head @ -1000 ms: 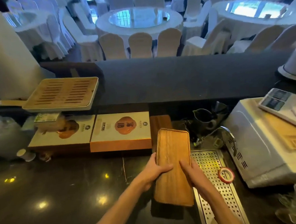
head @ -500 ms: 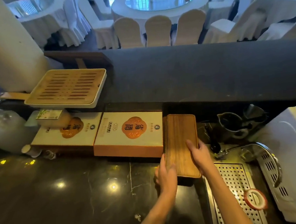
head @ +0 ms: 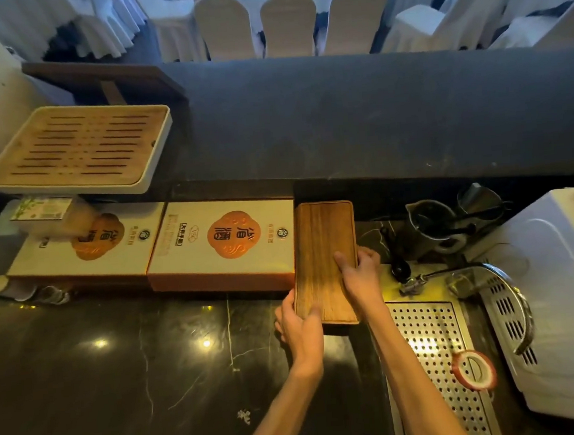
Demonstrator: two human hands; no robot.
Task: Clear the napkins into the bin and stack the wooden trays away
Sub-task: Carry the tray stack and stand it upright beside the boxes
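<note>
The wooden tray (head: 322, 259) lies lengthwise, running away from the person, its left long edge just beside an orange-and-cream gift box (head: 224, 243) at the back of the dark marble counter (head: 119, 365). Both hands grasp it. The left hand (head: 300, 328) clasps the near left corner, thumb laid on the top face and fingers curled round the edge underneath. The right hand (head: 359, 276) grips the right long edge about halfway along, thumb pressed flat on the wood and the fingers wrapped down the outer side. Under the near end of the tray there is a dark shape; whether it is a shadow or another tray beneath, I cannot tell, nor whether the tray is fully set down.

To the right of the right forearm runs a perforated metal drain grid (head: 435, 360), with a roll of red-rimmed tape (head: 473, 370) resting on it. Beyond the grid stand a dark pitcher (head: 430, 221) and some dark utensils, and further right a white appliance (head: 563, 300) with vent slots.

To the left of the first gift box lies a second gift box (head: 87, 245) of the same design, partly covered by a blurred packet. Above that, on a raised ledge, sits a slatted tea tray (head: 77, 148) with a white rim, overhanging the edge. Behind the dark partition (head: 373, 116) stand chairs in white covers (head: 289, 23).
</note>
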